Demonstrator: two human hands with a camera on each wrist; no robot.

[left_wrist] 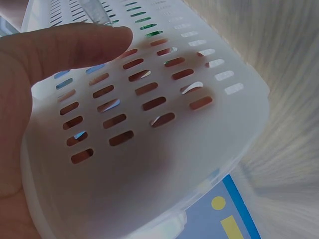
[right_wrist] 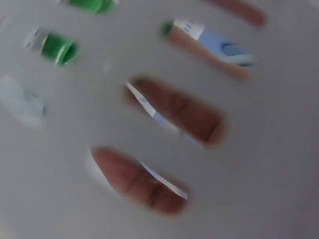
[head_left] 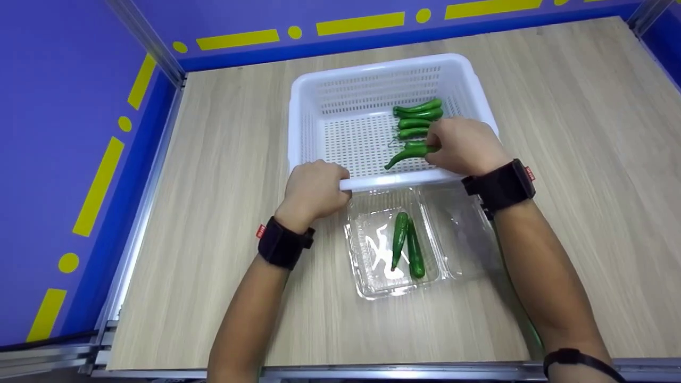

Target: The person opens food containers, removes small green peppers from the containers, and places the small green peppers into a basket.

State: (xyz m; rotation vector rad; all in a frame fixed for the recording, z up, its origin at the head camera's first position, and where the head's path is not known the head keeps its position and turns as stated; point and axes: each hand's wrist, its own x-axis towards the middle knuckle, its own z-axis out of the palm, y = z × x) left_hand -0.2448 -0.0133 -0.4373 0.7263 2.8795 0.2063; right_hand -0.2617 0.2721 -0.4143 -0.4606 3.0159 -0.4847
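Left hand grip clamps the white basket near rim to steady it; right hand grip pinches a green pepper inside.

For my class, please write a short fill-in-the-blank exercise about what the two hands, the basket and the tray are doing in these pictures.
1. The right hand grips a green ____ inside the white basket.
2. The left hand holds the basket's near ____.
3. The clear plastic tray in front of the basket holds ____ peppers.
4. Everything stands on a ____ table.

Missing words: pepper; rim; two; wooden
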